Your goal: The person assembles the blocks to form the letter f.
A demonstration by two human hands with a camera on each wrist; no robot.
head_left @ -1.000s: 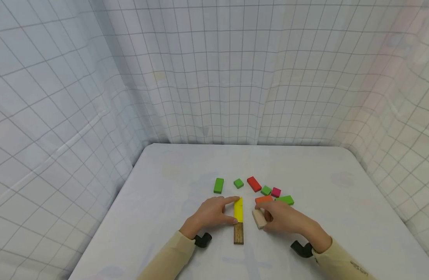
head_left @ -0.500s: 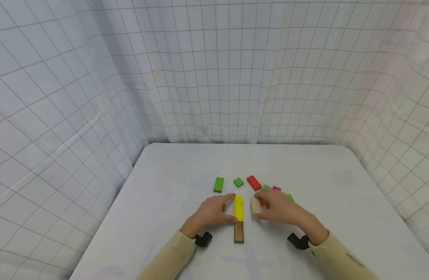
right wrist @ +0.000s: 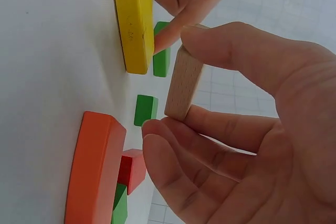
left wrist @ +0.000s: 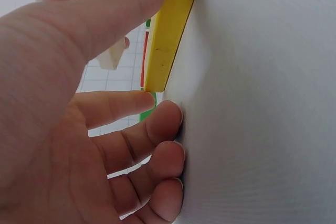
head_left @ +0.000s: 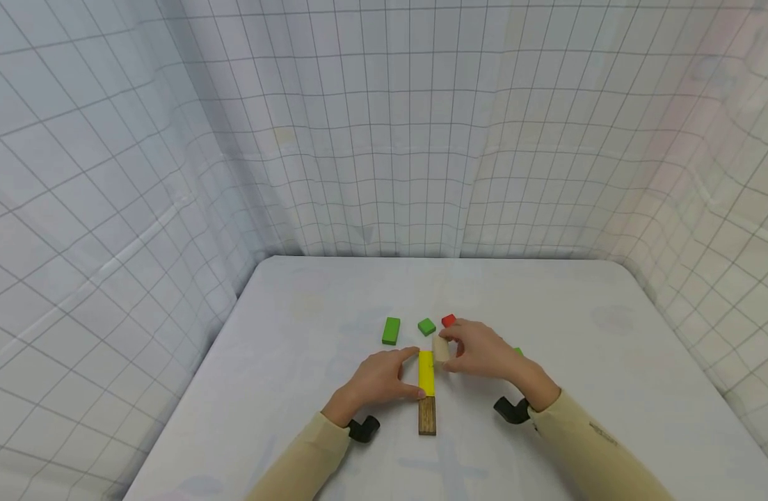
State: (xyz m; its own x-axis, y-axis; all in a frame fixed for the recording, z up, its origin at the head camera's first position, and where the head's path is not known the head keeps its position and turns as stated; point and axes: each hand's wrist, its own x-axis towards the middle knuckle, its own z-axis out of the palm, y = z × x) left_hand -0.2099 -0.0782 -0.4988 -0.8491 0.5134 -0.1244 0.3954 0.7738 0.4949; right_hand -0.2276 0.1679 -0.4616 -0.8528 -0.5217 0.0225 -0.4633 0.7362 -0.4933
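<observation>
My left hand [head_left: 374, 379] spans a yellow block [head_left: 426, 374] lengthwise, thumb near its front end and index fingertip at its far end. Its other fingertips rest along the white surface in the left wrist view. A dark brown wood-grain block [head_left: 427, 416] lies end to end with the yellow one, on the near side. My right hand [head_left: 484, 351] pinches a plain wooden block [right wrist: 184, 85] between thumb and fingers. That block is held up off the table, just right of the yellow block's far end.
Beyond the hands lie a green block [head_left: 392, 331], a small green block [head_left: 426, 326] and a red block [head_left: 449, 321]. An orange block [right wrist: 92, 171] shows below the right hand in the right wrist view. Gridded white curtains [head_left: 371, 139] surround the white table [head_left: 321, 292].
My right hand has lifted the plain wooden block and carried it left and away from me, towards the yellow block's far end. The left hand has stayed nearly still.
</observation>
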